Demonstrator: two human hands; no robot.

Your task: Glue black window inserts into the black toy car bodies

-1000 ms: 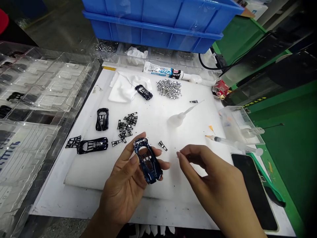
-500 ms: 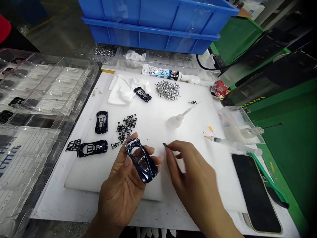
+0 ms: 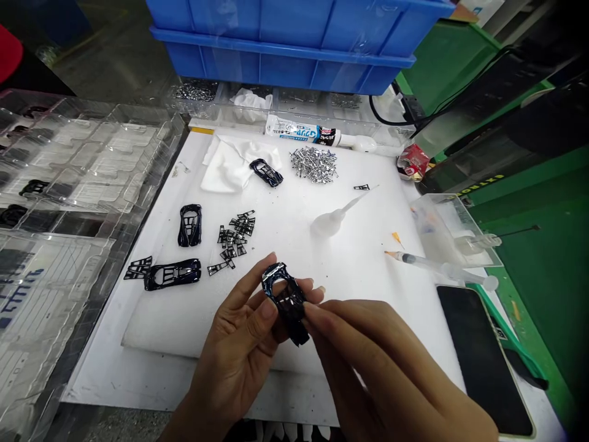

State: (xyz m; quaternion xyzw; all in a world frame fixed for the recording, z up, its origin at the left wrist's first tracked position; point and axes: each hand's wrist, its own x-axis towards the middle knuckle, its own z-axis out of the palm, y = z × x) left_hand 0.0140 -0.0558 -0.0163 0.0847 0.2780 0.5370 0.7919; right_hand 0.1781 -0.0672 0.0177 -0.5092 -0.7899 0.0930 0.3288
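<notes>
Holding the toy car body [image 3: 286,302] in our left hand [image 3: 239,344] above the desk [image 3: 151,380], we press a small part, hidden under our right hand's [image 3: 368,362] pinched fingertips [image 3: 309,311], into it. Seating it likely needs careful alignment.

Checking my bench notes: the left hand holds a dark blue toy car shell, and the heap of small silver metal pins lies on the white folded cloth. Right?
Not quite. The head view shows the heap of small silver metal pins on the bare white foam mat, right of the white folded cloth. The left hand does hold the dark blue toy car shell.
</notes>
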